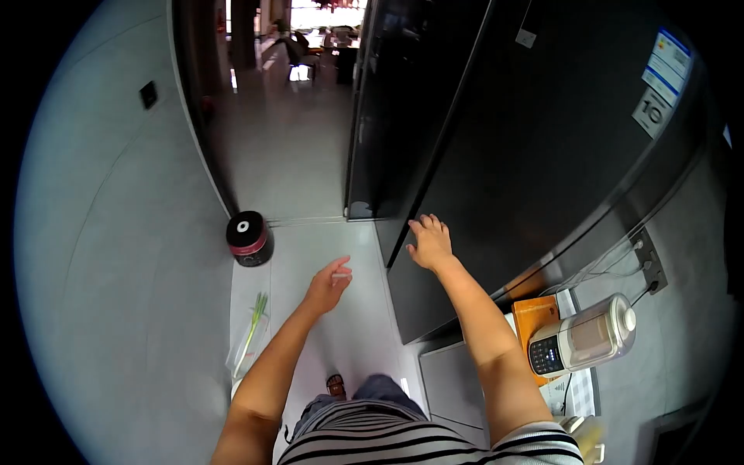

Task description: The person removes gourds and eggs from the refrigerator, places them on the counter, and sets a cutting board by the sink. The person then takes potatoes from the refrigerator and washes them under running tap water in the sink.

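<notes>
My right hand [431,242] reaches forward with its fingers apart, at the edge of a tall black refrigerator door [535,147]. The fingertips lie close to the dark vertical seam; whether they touch it I cannot tell. Lower and to the left, my left hand [328,287] hangs in the air above the pale floor [310,240], fingers loosely stretched and nothing in them. White and blue labels [664,66] are stuck on the upper right of the black door.
A black and red rice cooker [249,239] stands on the floor by the left wall, with green onions [253,325] in a clear bag nearer me. On the right are a blender [585,341], an orange board [535,314] and a power strip [649,260]. A doorway opens ahead.
</notes>
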Demonstrator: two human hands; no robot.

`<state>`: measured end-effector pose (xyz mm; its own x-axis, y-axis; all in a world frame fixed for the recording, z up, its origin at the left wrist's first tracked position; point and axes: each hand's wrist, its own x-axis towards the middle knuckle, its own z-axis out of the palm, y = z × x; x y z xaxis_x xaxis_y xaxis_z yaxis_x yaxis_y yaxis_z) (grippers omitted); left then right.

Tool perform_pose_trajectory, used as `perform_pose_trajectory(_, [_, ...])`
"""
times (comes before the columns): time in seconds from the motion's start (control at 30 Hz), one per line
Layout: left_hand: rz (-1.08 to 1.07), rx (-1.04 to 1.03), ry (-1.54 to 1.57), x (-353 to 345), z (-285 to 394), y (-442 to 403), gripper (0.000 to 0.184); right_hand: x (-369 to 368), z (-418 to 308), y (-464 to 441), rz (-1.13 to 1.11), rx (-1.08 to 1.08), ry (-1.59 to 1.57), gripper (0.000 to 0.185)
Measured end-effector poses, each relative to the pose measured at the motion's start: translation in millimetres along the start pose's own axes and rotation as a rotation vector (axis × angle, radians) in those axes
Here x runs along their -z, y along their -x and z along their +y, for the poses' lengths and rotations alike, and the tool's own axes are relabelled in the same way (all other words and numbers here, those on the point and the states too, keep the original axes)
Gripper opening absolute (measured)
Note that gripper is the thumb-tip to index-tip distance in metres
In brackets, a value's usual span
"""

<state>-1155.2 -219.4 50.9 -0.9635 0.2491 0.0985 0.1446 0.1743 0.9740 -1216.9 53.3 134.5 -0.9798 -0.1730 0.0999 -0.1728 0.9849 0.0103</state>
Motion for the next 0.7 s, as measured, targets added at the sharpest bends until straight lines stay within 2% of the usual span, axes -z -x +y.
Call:
perform_pose_trajectory(0.1, [-0.108, -0.008, 0.059, 12.9, 6.0, -91.1, 0.046, 3.5, 23.7, -58.8, -0.009, -0.002, 0.219, 0.064])
perform_pose_trajectory(0.2, [-0.212, -0.045, 0.01, 22.0, -1.4, -187.0, 0.046, -1.0, 49.6, -122.4, -0.022, -0.046, 0.398, 0.056])
perform_pose_trajectory(0.27, [-0.298, 0.008, 0.078, 17.7, -3.9, -253.6, 0.047, -6.8, 71.5, -170.1, -0.006, -0.067, 0.497, 0.047])
perform_pose_trajectory(0.37, [-0.413, -0.022, -0.003, 16.9, 12.1, -349.4, 0.049, -9.1, 95.8, -235.8, 0.009, -0.106, 0.623, 0.042])
perform_pose_trajectory(0.5, [-0.564, -0.038, -0.056, 21.4, 6.5, -450.5, 0.05, 17.7, 103.0, -293.8, -0.353, -0.221, 0.88, 0.043])
perform_pose_trajectory(0.6, [-0.649, 0.024, -0.137, 20.5, 12.5, -505.1, 0.05, 14.3, 116.8, -319.6, -0.536, -0.218, 0.925, 0.041])
perform_pose_trajectory(0.7, [-0.77, -0.064, -0.131, 2.2, 5.5, -552.8, 0.048, -8.0, 125.3, -348.1, -0.713, -0.414, 0.838, 0.044])
